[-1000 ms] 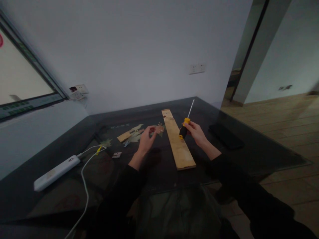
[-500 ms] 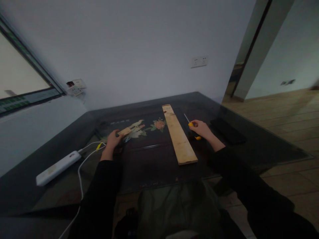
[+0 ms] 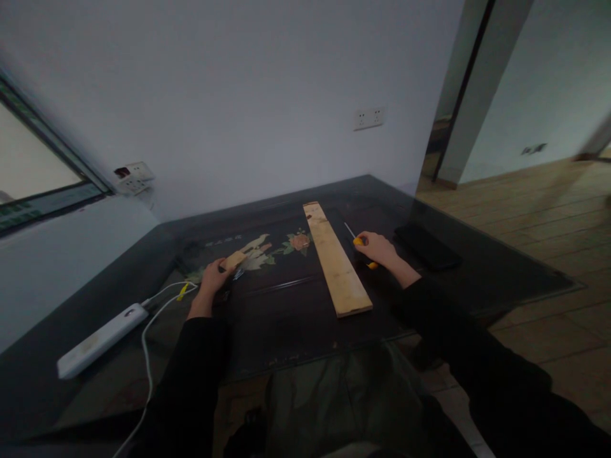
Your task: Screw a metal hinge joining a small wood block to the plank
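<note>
Tabletop [image 3: 286, 321] beneath, left fingers [image 3: 218, 263] clasp block [image 3: 234, 260] (one end).

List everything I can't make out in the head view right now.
All in the head view:
- Left end of the wood block: covered by the left hand, whose grip is unclear.
- Middle of the screwdriver handle: hidden by the right hand.
- Metal pieces near the block: too small and blurred to identify.
- White cable's far end: cut off by the bottom edge.
</note>
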Available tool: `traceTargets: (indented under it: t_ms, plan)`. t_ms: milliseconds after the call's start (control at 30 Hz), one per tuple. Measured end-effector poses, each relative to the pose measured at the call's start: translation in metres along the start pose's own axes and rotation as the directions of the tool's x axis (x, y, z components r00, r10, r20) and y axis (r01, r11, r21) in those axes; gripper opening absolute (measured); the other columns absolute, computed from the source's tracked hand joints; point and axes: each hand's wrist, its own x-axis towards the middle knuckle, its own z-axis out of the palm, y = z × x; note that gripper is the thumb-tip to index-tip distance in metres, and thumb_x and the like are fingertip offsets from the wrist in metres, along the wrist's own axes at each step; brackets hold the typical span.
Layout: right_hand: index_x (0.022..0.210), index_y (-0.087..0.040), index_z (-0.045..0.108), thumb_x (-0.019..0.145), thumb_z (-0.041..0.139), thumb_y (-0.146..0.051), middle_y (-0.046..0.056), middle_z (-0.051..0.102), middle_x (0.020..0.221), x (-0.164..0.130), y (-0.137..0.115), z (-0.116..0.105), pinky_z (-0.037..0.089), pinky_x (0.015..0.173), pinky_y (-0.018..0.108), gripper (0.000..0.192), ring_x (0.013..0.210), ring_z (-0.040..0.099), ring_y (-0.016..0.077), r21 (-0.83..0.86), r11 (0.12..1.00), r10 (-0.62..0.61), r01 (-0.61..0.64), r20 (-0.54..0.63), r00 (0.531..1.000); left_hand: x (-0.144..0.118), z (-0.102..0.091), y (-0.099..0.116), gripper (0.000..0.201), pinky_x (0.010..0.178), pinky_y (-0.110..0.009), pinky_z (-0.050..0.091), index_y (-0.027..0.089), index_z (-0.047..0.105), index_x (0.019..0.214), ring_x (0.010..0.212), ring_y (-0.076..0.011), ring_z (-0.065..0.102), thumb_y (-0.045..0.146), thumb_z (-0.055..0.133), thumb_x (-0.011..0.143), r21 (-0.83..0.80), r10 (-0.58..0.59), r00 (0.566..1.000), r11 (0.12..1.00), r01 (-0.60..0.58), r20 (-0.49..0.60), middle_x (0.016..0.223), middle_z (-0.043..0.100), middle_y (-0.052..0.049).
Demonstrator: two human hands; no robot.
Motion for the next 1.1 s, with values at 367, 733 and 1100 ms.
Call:
traceTargets:
  t_ms: [367,733,1100]
  plan:
    - [0.126,-0.023,0.065,0.087,0.057,-0.038,0.011,0.071,0.124,-0.004,-0.003,-0.002,0.051,0.090,0.039,0.042,0.115,0.066,0.0314,-0.057,0.998,0.007,-0.005,0.030,1.000,-0.004,-0.005,0.005,0.054,0.102,-0.046,0.046,0.011,0.062,0.124,0.120,-0.0363,0.060,0.039,0.068,0.079,0.037,-0.005,0.995,0.999,0.008,-0.101,0.124,0.068,-0.022]
    - [0.125,-0.024,0.065,0.086,0.058,-0.038,0.012,0.070,0.124,-0.007,-0.005,-0.001,0.052,0.088,0.038,0.042,0.113,0.067,0.0304,-0.094,0.995,0.020,-0.015,0.045,0.999,-0.019,-0.001,0.072,0.056,0.107,-0.044,0.044,0.015,0.059,0.128,0.122,-0.0296,0.060,0.035,0.072,0.077,-0.238,0.339,0.941,0.912,-0.334,-0.020,0.132,0.065,-0.015]
    - [0.128,-0.027,0.062,0.086,0.055,-0.038,0.012,0.072,0.119,-0.007,-0.004,0.003,0.051,0.085,0.040,0.044,0.108,0.068,0.0315,-0.117,0.993,0.000,0.003,0.027,1.000,-0.039,0.019,0.098,0.062,0.116,-0.044,0.037,0.016,0.054,0.139,0.137,-0.0286,0.051,0.035,0.068,0.082,-0.260,0.522,0.822,0.846,-0.466,0.226,0.147,0.055,-0.015]
